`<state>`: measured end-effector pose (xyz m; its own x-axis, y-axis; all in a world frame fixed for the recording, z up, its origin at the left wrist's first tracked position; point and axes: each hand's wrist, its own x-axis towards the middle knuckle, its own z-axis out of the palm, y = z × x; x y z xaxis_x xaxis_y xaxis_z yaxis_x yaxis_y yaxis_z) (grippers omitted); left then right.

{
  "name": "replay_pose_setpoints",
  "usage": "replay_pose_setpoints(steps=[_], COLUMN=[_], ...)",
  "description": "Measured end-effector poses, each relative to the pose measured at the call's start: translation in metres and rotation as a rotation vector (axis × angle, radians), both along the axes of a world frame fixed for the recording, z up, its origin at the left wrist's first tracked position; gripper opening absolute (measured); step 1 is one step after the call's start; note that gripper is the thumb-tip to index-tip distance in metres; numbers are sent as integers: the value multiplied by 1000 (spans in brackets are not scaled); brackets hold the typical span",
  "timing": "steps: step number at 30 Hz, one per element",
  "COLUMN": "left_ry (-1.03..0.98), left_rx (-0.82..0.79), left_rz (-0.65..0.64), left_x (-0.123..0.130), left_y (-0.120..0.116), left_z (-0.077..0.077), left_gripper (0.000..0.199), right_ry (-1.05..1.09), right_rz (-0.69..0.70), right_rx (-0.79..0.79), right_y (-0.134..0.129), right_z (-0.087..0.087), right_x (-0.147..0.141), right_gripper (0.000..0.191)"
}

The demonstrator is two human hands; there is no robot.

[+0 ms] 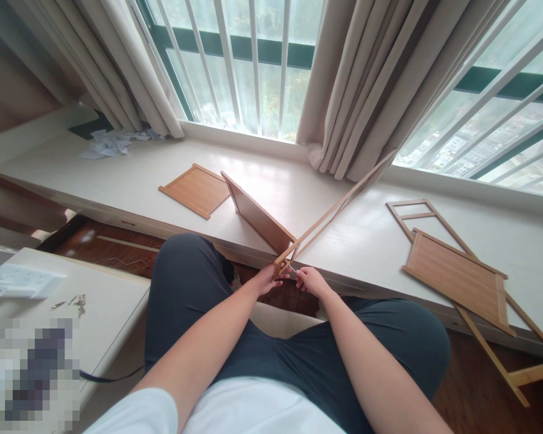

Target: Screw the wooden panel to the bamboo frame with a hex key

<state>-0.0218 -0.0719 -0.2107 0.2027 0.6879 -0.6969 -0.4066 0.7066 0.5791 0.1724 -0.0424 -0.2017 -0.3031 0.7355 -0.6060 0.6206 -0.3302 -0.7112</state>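
My left hand (268, 279) is closed around the near end of a long, narrow wooden frame (330, 218), which slants up and away to the right. Joined or held against that end is a wooden panel (256, 214), tilted above the white ledge. My right hand (310, 282) is pinched closed just right of the corner. A thin, shiny metal tool (292, 269) pokes from its fingers toward the wood; its exact kind is too small to make out.
A flat wooden panel (196, 189) lies on the white ledge (131, 181). At right, another panel (459, 277) rests on a second frame (473, 319) overhanging the edge. Small metal screws (79, 304) and a power strip (25, 280) are on the left table. Paper scraps (106, 144) lie far left.
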Motion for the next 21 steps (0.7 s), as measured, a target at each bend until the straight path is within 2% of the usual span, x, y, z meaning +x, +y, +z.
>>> replay_pose_setpoints(steps=[8, 13, 21], left_ry=[17, 15, 28], left_rx=[-2, 12, 7], left_rz=[-11, -21, -18], left_x=[1, 0, 1], left_y=[1, 0, 0], left_z=[-5, -6, -6], left_gripper=[36, 42, 39], right_ry=[4, -6, -41], right_rz=[-16, 2, 34], right_rx=[-39, -18, 40], right_y=[0, 0, 0], right_z=[2, 3, 8], right_x=[-2, -1, 1], right_gripper=[35, 32, 27])
